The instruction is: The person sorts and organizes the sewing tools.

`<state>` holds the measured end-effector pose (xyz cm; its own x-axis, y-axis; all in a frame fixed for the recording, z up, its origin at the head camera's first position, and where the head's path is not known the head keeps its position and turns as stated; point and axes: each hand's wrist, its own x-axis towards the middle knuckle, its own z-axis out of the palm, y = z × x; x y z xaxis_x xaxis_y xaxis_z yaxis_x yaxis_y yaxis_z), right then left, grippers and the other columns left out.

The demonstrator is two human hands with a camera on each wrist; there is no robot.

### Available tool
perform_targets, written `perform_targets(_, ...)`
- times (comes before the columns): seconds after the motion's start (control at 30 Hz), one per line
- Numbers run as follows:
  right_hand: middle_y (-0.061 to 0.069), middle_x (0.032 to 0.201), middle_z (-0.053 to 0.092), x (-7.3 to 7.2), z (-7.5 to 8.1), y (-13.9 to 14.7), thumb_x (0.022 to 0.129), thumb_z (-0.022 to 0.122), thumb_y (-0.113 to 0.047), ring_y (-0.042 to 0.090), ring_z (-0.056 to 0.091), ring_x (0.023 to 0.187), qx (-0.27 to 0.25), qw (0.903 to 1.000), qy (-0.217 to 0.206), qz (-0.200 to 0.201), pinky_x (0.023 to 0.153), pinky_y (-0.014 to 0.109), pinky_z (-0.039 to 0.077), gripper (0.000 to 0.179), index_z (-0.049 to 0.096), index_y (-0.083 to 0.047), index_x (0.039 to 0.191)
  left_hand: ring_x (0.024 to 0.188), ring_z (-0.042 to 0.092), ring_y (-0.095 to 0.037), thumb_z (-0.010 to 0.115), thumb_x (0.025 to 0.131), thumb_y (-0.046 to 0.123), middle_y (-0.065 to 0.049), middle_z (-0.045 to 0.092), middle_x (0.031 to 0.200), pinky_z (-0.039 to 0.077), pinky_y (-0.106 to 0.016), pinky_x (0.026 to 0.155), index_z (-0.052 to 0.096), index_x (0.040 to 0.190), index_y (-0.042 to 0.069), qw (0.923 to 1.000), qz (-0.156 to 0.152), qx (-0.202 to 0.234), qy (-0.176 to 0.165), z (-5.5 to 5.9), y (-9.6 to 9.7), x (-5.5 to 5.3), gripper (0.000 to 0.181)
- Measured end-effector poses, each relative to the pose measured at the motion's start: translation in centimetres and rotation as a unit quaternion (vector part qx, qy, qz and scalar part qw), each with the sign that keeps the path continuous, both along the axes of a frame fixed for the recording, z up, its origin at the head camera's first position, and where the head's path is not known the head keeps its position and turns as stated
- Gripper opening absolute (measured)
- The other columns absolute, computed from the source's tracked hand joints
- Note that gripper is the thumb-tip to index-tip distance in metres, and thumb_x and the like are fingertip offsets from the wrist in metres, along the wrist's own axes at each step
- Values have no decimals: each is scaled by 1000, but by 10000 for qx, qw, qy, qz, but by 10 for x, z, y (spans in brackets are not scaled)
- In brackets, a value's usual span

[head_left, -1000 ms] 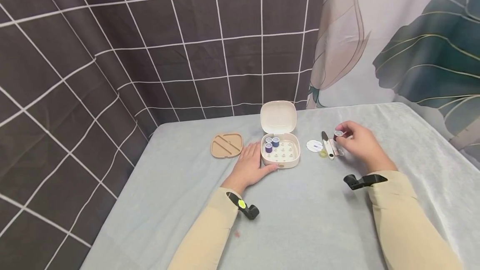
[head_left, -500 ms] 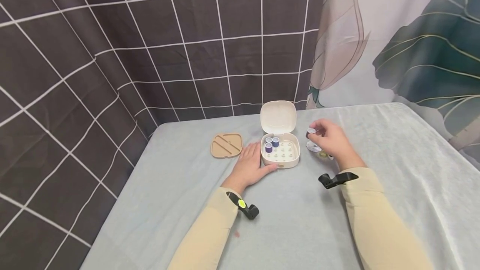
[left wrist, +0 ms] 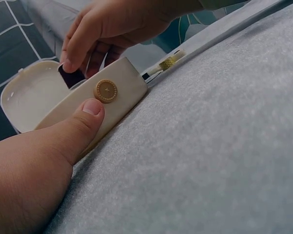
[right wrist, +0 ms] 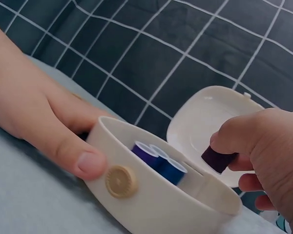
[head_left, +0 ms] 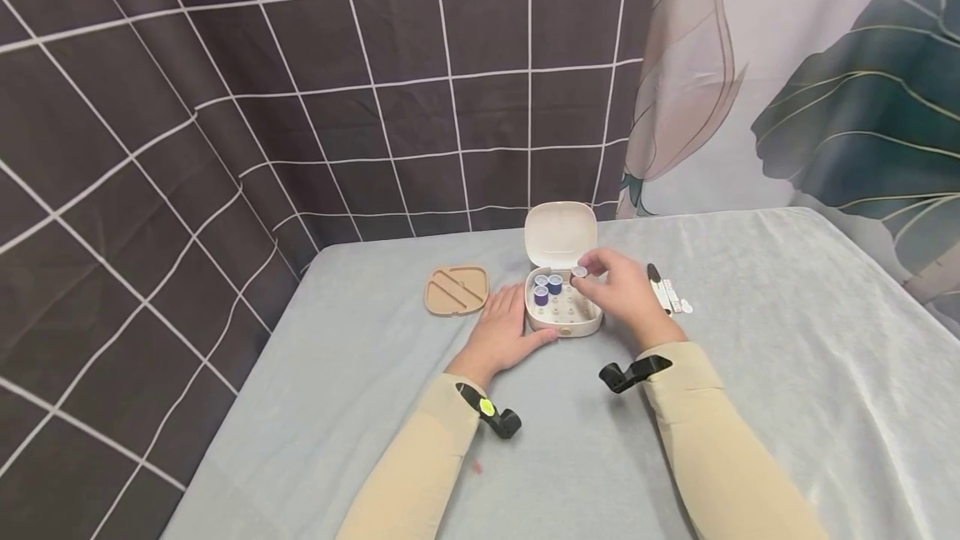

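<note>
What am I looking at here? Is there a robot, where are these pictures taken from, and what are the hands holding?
No robot here: these are a person's own two hands. One picture comes from a camera on the person's head, looking forward and down. The other two come from little black cameras, one on the left wrist and one on the right wrist.

On the pale cloth stands an open white box with three spools inside. A tan tray lies to its left, and a small black-and-white tool to its right.

The left hand rests against the box. The right hand holds a dark spool over it.
</note>
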<state>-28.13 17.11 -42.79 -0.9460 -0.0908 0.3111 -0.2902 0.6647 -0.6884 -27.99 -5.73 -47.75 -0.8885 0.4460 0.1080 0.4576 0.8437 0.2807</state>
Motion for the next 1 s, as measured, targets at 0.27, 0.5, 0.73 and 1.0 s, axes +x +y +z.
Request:
perform_targets(0.27,20,109,71,-1,1,-14,90,74,-22,40,64,107,-3,9999,87,-63,94,56,50,31,66,-1,112,153,21,-27,47,93,74,-14,29,164,10,-39,126,18,160,3,10000,22,-27,-90,3,1,1,102)
perform_targets(0.5,19,104,73,-2,-6,-25,88,77,-20,39,65,105,205,9993,281,-111,95,55,49,29,69,-1,109,153,23,-27,49,93,72,-14,31,163,11,-40,126,20,160,3,10000,-11,-30,21,2,0,2,101)
perform_targets(0.73,15,99,72,-1,-11,-31,86,78,-23,37,61,101,580,9972,280,-368,91,53,47,28,70,-3,104,152,24,-27,49,94,71,-15,32,162,12,-40,126,20,160,2,10000,-41,-21,41,2,1,2,100)
perform_targets(1.0,11,96,73,0,-10,-34,83,79,-26,35,61,99,664,9966,359,-339,90,52,46,27,71,-6,101,152,25,-27,50,93,71,-14,32,162,12,-41,126,22,159,3,9999,-23,6,104,1,0,1,99)
